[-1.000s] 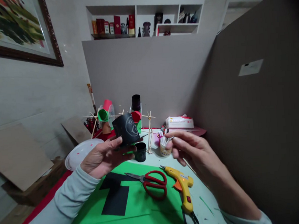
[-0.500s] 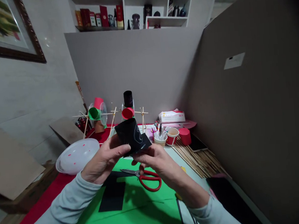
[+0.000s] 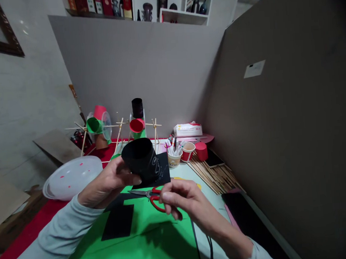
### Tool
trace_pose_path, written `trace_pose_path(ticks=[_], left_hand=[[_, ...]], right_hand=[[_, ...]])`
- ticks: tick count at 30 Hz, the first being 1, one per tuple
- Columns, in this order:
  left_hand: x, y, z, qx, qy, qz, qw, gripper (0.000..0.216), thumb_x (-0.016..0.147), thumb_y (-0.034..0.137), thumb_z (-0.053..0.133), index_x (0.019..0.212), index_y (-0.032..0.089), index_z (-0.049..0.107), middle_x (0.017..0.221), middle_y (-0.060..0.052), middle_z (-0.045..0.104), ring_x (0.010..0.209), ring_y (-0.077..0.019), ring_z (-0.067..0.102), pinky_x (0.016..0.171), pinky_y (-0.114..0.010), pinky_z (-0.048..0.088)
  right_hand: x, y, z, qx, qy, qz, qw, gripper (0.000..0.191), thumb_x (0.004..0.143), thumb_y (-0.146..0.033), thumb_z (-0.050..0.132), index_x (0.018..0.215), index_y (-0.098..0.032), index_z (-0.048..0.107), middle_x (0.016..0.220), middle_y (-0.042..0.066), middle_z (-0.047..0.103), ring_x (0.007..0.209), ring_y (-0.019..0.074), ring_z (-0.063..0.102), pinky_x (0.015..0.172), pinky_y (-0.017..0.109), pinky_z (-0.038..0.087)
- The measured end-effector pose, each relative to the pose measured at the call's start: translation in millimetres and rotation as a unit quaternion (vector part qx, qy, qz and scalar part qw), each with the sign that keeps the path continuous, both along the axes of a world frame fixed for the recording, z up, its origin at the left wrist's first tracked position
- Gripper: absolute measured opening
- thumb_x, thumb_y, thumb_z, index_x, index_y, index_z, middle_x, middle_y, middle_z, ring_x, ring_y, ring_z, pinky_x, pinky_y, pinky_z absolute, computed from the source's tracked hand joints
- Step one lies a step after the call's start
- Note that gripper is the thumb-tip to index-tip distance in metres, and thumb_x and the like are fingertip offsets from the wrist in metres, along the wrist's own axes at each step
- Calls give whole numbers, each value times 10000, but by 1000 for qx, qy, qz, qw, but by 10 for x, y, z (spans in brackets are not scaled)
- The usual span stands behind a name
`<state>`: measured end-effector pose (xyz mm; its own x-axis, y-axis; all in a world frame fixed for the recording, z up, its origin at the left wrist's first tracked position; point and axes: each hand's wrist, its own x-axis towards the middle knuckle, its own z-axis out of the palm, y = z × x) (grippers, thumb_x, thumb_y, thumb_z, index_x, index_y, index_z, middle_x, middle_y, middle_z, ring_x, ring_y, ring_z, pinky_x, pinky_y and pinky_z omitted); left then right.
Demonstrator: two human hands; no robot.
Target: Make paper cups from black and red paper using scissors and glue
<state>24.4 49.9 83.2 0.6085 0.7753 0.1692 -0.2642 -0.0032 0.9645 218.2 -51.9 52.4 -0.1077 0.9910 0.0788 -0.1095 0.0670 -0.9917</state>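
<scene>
A black paper cylinder (image 3: 141, 160) with a flat black square piece (image 3: 163, 166) at its base is raised above the table, tilted so that its opening faces me. Pale scribbled marks show on its side. My left hand (image 3: 109, 180) grips it from the left, thumb in front. My right hand (image 3: 184, 198) is apart from it, fingers loosely bent with nothing seen in them. Its fingertips cover part of the red handles of the scissors (image 3: 156, 202), which lie on a green sheet (image 3: 167, 245). Left of them lies a black paper rectangle (image 3: 118, 222).
Behind stand stick frames bearing coloured paper cylinders (image 3: 137, 125). A clear plastic lid (image 3: 73, 177) is at left. Toward the right are a cup of markers (image 3: 174, 158), a paper cup (image 3: 188, 151), a red cup (image 3: 201, 151), wooden sticks (image 3: 209, 174) and a tissue pack (image 3: 187, 129).
My right hand has let go of the black cylinder piece and moved down to the scissors' handles. My left hand still holds the piece, now turned more toward me. The view has shifted.
</scene>
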Motion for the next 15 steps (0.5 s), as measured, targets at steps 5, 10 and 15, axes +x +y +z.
trace_pose_path(ticks=[5, 10, 15], left_hand=[[44, 16, -18, 3, 42, -2, 999, 627, 563, 148, 904, 1160, 200, 717, 1100, -60, 790, 1096, -311, 703, 925, -355, 554], [127, 101, -156, 1, 94, -18, 995, 651, 577, 136, 899, 1193, 185, 694, 1093, -67, 794, 1037, -273, 726, 847, -291, 566], [210, 146, -276, -2, 135, -55, 989, 673, 553, 116, 907, 1188, 182, 695, 1096, -62, 790, 1020, -259, 727, 858, -300, 572]], right_hand=[[359, -12, -279, 4, -2, -99, 995, 362, 864, -466, 712, 696, -198, 536, 541, -73, 495, 447, 63, 368, 443, 198, 273], [433, 0, -403, 2, -41, -82, 996, 452, 900, -556, 646, 651, -192, 544, 498, -58, 473, 432, 80, 377, 436, 220, 289], [384, -73, -298, 37, -69, -124, 989, 346, 977, -539, 537, 955, -196, 581, 753, -13, 619, 580, 110, 520, 527, 227, 426]])
